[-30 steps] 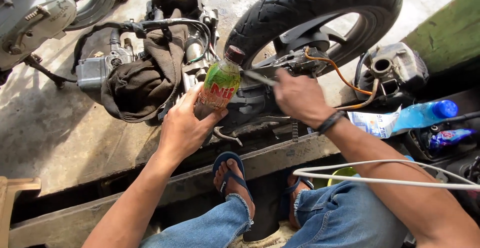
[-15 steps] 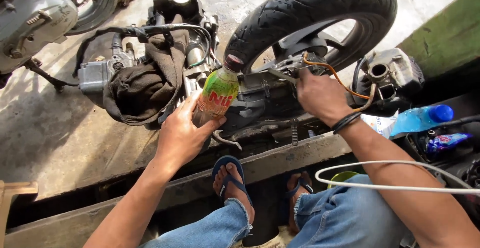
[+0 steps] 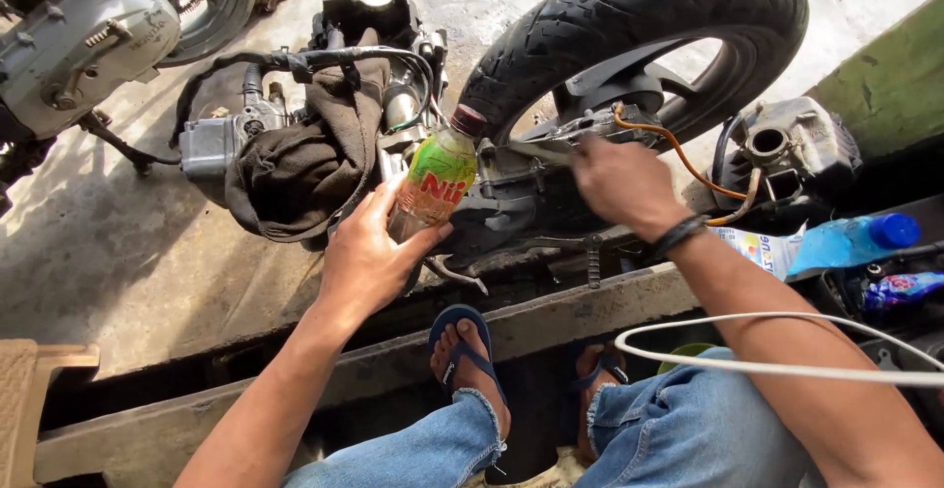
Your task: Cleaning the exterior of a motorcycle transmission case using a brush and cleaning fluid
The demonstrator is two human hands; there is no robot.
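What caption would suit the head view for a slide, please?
Left hand holds a green-labelled bottle beside a scooter engine; right hand works near the rear tyre.

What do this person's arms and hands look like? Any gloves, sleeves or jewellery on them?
Both arms are bare to the frame's edge: no sleeves and no gloves. The left hand shows no ring, watch or band that I can see. The right hand looks slightly blurred; a dark wristband circles its wrist. No rings can be made out on it.
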